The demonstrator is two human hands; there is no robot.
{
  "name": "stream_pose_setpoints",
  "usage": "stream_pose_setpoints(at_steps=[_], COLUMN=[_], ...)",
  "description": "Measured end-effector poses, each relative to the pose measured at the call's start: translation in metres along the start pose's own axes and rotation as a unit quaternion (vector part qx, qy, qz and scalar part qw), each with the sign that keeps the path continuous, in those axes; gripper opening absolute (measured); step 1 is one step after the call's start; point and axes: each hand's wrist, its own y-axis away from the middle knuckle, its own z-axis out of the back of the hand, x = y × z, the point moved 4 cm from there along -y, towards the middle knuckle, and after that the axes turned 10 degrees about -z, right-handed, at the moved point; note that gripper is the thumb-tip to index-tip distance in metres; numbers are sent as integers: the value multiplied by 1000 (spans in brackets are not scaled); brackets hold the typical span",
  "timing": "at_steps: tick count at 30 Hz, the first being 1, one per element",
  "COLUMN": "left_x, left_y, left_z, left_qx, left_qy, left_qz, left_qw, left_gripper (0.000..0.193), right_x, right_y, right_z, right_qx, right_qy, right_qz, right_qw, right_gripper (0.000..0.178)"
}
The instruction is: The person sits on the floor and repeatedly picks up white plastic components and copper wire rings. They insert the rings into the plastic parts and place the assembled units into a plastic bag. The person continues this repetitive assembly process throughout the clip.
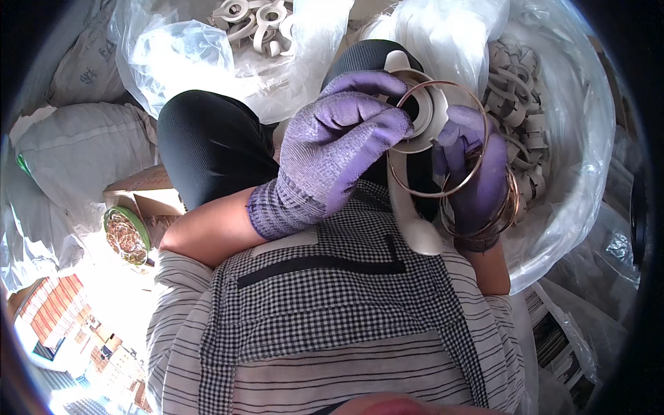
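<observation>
Both hands wear purple-palmed knit gloves and come together in front of my lap. My left hand is closed, its thumb and fingers pinched at the left side of a thin copper-coloured wire ring. That ring overlaps the round head of a white plastic part, which has a curved handle pointing down toward me and a short tab at the top. My right hand is closed on the right edge of the part's round head. More copper-coloured rings hang looped around the right hand and wrist. Some right fingertips are hidden.
A plastic-lined container of similar white parts stands at the right. Another clear bag with white parts lies ahead. At left are a green-rimmed round container of copper-coloured wire, a cardboard box and pale sacks.
</observation>
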Motion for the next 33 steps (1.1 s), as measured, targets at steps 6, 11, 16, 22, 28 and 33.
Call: stream_pose_setpoints(at_steps=[6, 11, 16, 22, 28, 33], left_x=[6, 6, -4, -15, -5, -5], left_y=[4, 0, -13, -30, -25, -24], left_z=[4, 5, -8, 3, 0, 1], left_qx=[-12, -36, -26, 141, 123, 101], left_qy=[41, -8, -144, -388, -400, -405], left_qz=[-21, -22, -67, -155, -156, -151], left_qw=[999, 999, 987, 898, 895, 896], left_gripper=[24, 23, 56, 43, 55, 50], right_x=[-4, -4, 7, 33, -27, 3], right_y=[-5, -3, -8, -24, -55, -55], right_z=[0, 5, 4, 19, 30, 5], right_qx=[24, 64, 54, 34, 47, 6], right_qy=[-43, -27, 118, 253, 109, 178], right_qz=[130, 132, 194, 318, 125, 146], right_qw=[990, 989, 972, 913, 985, 973], right_gripper=[8, 6, 21, 23, 27, 23])
